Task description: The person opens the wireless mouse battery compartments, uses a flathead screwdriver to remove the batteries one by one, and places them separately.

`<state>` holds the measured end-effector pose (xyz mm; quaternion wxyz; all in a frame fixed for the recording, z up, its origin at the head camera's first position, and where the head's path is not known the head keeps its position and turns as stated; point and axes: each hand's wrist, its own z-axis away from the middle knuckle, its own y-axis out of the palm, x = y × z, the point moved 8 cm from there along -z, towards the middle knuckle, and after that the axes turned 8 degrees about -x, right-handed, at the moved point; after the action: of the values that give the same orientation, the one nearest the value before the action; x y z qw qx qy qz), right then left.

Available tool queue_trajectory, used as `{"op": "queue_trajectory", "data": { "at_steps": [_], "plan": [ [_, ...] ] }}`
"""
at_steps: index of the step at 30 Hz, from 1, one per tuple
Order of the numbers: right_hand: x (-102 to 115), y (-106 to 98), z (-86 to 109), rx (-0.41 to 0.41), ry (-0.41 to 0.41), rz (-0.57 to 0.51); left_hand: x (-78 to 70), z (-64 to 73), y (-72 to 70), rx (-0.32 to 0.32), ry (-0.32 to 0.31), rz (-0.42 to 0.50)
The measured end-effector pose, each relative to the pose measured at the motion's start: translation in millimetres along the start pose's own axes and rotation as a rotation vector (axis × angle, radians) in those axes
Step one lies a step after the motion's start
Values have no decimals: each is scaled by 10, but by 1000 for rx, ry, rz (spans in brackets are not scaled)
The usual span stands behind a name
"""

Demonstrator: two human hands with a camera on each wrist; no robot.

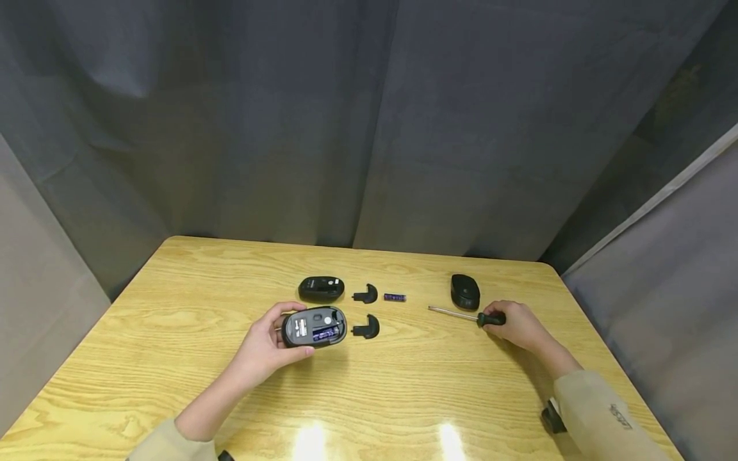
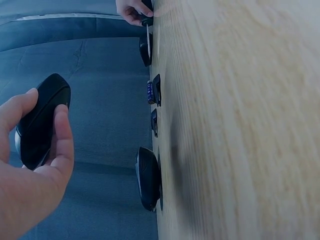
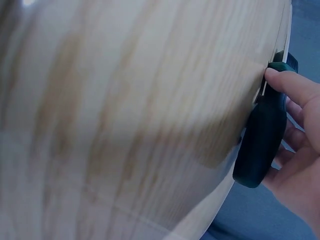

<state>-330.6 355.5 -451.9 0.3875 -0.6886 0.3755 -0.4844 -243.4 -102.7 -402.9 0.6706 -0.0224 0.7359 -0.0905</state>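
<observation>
My left hand (image 1: 262,346) holds a black computer mouse (image 1: 295,316) above the table, its underside up towards the head camera. A blue-purple battery (image 1: 326,333) lies in the mouse's uncovered compartment. In the left wrist view, thumb and fingers grip this mouse (image 2: 46,117) by its edges. At the right, my right hand (image 1: 517,325) pinches the dark green handle of a screwdriver (image 1: 491,319), whose metal shaft points left, low over the tabletop. The right wrist view shows the thumb on the neck of the screwdriver handle (image 3: 260,145), with the other fingers on its far side.
Another mouse (image 1: 321,289) lies underside up behind the left hand. Two black battery covers (image 1: 366,294) and a loose battery (image 1: 394,298) lie mid-table. A third mouse (image 1: 465,292) sits upright behind the screwdriver. Grey curtains (image 1: 277,128) hang behind the wooden table (image 1: 392,397).
</observation>
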Motion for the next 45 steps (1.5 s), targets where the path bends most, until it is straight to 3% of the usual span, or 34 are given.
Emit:
{"op": "queue_trajectory", "data": {
  "at_steps": [10,33,45],
  "plan": [
    [73,-79,34,7,-18,4,7,-5,1,-2,-2,-5],
    [501,-466,11,-29,-95,-30,-11,-3,0,2,-4,-8],
    [853,-789,-1,-170,-195,-6,-41,-2,11,1,-6,-11]
  ]
}}
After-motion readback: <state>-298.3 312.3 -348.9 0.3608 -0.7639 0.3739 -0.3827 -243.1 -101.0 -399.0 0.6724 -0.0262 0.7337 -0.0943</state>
